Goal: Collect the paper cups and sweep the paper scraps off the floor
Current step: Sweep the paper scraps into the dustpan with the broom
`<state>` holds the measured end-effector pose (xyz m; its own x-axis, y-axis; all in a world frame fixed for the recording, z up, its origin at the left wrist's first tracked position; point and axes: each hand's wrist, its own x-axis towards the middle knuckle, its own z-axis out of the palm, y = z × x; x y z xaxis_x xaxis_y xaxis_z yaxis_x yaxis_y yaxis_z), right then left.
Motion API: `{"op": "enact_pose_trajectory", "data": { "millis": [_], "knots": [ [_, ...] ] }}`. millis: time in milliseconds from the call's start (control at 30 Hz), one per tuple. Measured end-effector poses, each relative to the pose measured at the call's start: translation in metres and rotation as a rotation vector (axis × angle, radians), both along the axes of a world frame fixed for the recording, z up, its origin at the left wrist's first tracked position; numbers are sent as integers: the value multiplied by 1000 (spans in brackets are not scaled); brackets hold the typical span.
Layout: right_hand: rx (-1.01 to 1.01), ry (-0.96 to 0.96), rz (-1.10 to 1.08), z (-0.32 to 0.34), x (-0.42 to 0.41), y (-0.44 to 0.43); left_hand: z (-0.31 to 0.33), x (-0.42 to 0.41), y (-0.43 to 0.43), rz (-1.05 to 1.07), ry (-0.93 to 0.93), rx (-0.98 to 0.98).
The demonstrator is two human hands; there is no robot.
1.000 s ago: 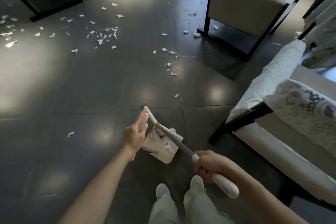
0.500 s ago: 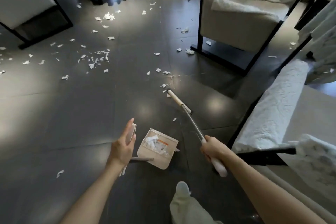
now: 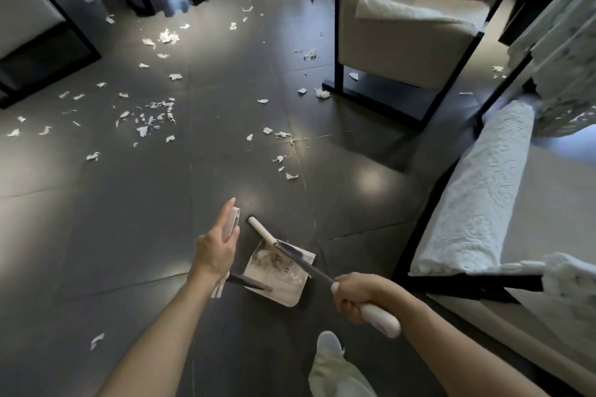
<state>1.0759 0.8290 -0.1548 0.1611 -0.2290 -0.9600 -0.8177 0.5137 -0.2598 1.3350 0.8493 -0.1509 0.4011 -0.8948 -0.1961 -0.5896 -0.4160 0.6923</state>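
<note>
Currently the right hand (image 3: 353, 295) grips the broom (image 3: 309, 266) with curled fingers, shaft angled forward-left over the dustpan (image 3: 283, 287) the left hand (image 3: 214, 251) pinches by its handle; the nearest paper scraps (image 3: 292, 176) lie ahead on the floor (image 3: 161, 219).

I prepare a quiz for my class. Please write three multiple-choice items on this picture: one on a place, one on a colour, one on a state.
1. Where is the broom head? A under the armchair; B right beside the dustpan; C on the sofa.
2. What colour are the paper scraps? A white; B red; C green.
3. What does the right hand do? A hangs empty; B holds a cup; C grips the broom handle.
Answers: B, it lies at the dustpan's far edge; A, they show white against the dark floor; C, its fingers curl round the white grip.
</note>
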Motion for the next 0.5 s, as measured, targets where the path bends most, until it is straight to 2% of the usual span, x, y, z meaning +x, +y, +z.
{"op": "enact_pose_trajectory", "data": {
  "millis": [67,233,400,500],
  "knots": [
    [42,-44,-105,20,-1,17,1,3,12,14,5,-8],
    [-121,-74,-163,64,20,107,11,12,76,-37,9,-25],
    [-177,-96,-408,70,31,191,23,29,141,-168,81,-104],
    [-220,-65,-499,70,32,241,38,36,176,-249,39,-90]
  ]
}}
